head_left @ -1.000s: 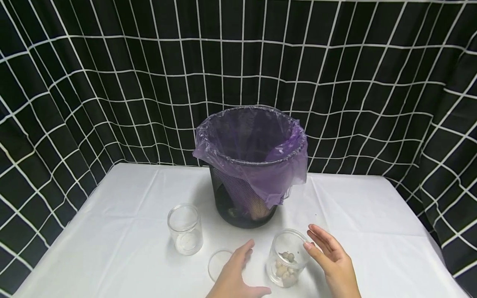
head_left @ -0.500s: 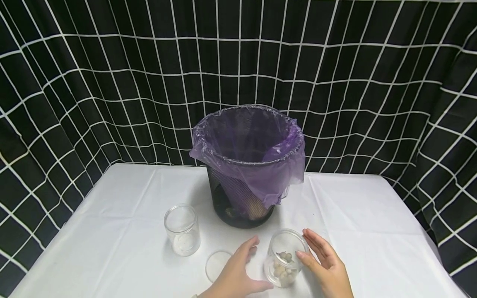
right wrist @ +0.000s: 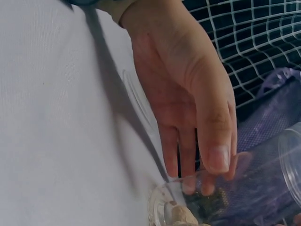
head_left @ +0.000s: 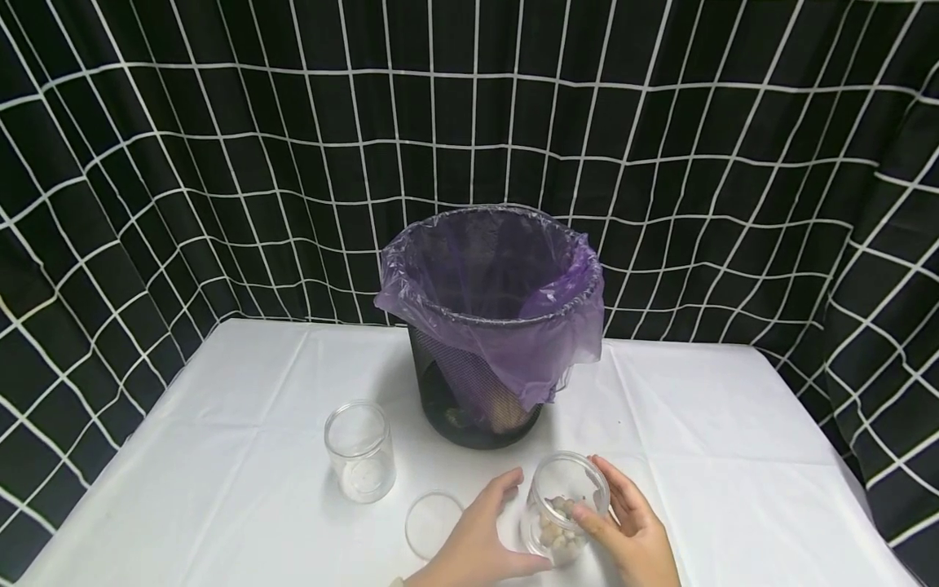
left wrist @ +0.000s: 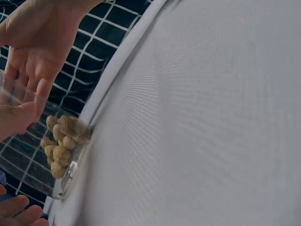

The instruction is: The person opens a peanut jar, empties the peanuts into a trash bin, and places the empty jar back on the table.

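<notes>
A clear plastic jar [head_left: 539,489] without a lid stands on the white cloth, several peanuts [head_left: 557,534] in its lower part. My right hand [head_left: 631,530] holds the jar's right side, thumb across the front wall and fingers round the far side. To the jar's left is my left hand [head_left: 480,538], fingers extended and thumb spread; its thumb tip lies close to the jar's base, contact unclear. In the right wrist view the left hand [right wrist: 183,84] reaches down by the jar wall. The left wrist view has the right hand [left wrist: 44,42] above the peanuts [left wrist: 61,148].
A second clear jar [head_left: 359,452] stands at the left with no peanuts visible. A round clear lid [head_left: 421,526] lies flat beside the left hand. Behind stands a black mesh bin [head_left: 433,367] with a purple bag [head_left: 513,359] over its rim. A black gridded curtain [head_left: 257,163] encloses the table.
My right hand has moved left and closed in on the jar, its thumb now across the front wall. My left hand has come right, nearer the jar. The jar has hardly moved.
</notes>
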`<state>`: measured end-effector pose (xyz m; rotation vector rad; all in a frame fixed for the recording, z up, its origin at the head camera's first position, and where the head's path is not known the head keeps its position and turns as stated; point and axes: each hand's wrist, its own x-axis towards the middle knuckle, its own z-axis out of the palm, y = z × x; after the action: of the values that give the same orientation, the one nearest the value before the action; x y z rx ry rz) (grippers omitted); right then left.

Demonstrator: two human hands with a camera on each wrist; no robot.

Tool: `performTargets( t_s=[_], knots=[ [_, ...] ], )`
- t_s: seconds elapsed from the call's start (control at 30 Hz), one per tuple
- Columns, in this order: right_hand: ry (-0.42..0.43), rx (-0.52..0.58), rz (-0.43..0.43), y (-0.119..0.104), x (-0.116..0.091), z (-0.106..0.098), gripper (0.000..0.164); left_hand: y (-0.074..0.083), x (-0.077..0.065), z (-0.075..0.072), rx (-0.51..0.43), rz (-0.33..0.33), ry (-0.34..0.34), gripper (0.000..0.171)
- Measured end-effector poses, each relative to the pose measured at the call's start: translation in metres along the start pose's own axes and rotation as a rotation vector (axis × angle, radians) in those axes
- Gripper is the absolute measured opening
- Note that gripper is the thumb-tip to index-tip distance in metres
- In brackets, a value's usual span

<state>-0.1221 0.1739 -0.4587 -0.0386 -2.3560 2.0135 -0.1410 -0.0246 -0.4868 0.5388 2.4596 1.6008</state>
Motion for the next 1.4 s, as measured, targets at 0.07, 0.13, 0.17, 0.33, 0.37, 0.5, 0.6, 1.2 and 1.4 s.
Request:
performTargets(
  t_s=[0.07,0.13,0.17,0.33,0.37,0.5,0.6,1.2,1.4],
  knots=[
    [0.006,0.013,-0.026,0.001,-0.001,0.002,0.064,0.000,0.001,0.001,-0.002,-0.004,-0.007,0.097],
    [0.009,0.035,-0.053,0.002,-0.003,0.005,0.064,0.001,0.002,0.002,-0.005,0.002,-0.007,0.097],
    [0.010,0.043,-0.070,0.002,-0.003,0.005,0.064,0.001,0.002,0.002,-0.007,0.004,-0.006,0.097],
    [0.017,0.018,-0.122,0.001,-0.006,0.009,0.070,0.002,0.005,0.005,-0.034,-0.016,-0.014,0.097],
    [0.021,0.013,-0.129,0.001,-0.006,0.009,0.072,0.002,0.005,0.006,-0.037,-0.018,-0.018,0.097],
    [0.030,0.007,-0.153,0.001,-0.006,0.010,0.074,0.001,0.007,0.008,-0.049,-0.011,-0.037,0.096],
    [0.035,0.003,-0.147,0.000,-0.007,0.011,0.072,0.001,0.008,0.010,-0.056,0.003,-0.038,0.093],
    [0.049,-0.078,-0.113,-0.001,-0.008,0.012,0.081,0.006,0.013,0.014,-0.080,-0.067,-0.092,0.086],
    [0.045,-0.026,-0.120,-0.003,-0.008,0.014,0.080,0.013,0.009,0.010,-0.074,-0.085,-0.077,0.084]
  ],
)
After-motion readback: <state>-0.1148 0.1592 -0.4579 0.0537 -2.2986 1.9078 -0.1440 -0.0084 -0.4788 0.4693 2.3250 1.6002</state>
